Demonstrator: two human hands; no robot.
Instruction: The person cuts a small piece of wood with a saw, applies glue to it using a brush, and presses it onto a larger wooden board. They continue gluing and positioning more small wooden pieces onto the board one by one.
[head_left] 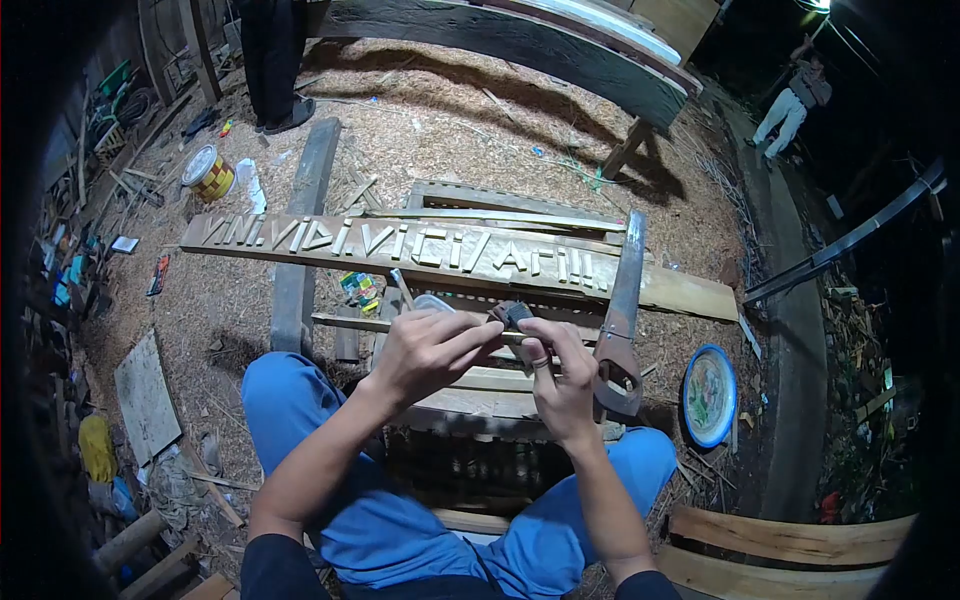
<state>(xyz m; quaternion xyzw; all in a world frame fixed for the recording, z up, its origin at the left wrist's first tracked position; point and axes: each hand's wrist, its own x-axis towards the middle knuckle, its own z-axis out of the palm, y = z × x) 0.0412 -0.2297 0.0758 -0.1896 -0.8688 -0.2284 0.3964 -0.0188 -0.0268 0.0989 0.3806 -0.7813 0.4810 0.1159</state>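
My left hand [432, 345] is closed, thumb and forefinger pinched on a thin wooden strip [513, 338]. My right hand [565, 378] pinches the same strip close by. Against the fingertips is a small dark, brown-and-black folded piece [513, 316], perhaps sandpaper; which hand holds it I cannot tell. A light stick with a pale tip [402, 288] rises behind my left hand, next to a partly hidden pale container [432, 302]. Beyond lies a long board [340, 258] bearing letters made of wooden strips. A handsaw [622, 300] rests across it, right of my right hand.
A blue-rimmed basin [710, 397] stands at the right, planks [790, 535] lower right. At the left are a yellow-brown bucket [208, 175] and a flat panel [147, 397]. A large timber beam [500, 50] spans the back. Two other people are partly visible behind.
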